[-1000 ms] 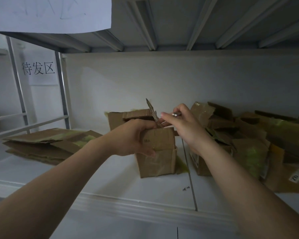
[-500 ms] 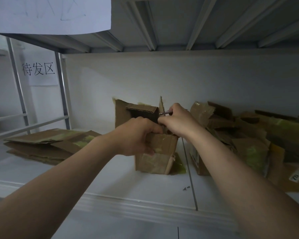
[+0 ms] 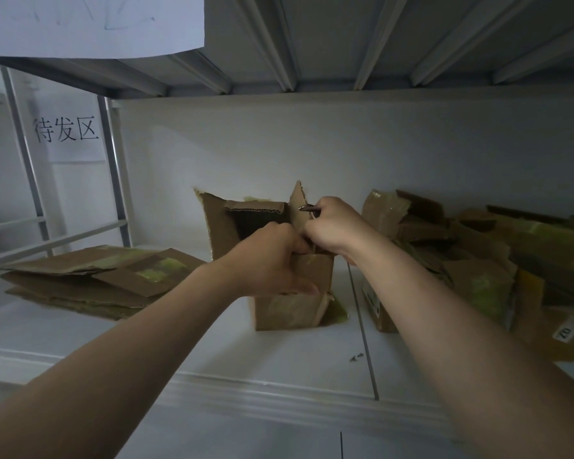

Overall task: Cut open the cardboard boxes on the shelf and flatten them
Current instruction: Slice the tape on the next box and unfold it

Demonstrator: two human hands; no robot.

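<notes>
Atop the shelf point(image 3: 179, 352), left hand point(image 3: 269, 260) clutches the box point(image 3: 289, 309); right hand point(image 3: 335, 226) grips, seemingly, a cutter point(image 3: 309, 208).

Dim and grey, this one, with a cool cast over the whole shelf point(image 3: 279, 389). The brightest patch was the sheet of paper point(image 3: 90, 24) up and left of the left hand point(image 3: 272, 260). Right of the right hand point(image 3: 332, 226), the pile of boxes point(image 3: 478, 260) sank into murk. The open box point(image 3: 292, 306) was black inside. A small glint sat on the tip of the tool point(image 3: 309, 208). The uprights point(image 3: 113, 167) leaned with wide-lens warp, and the near forearms went soft.
</notes>
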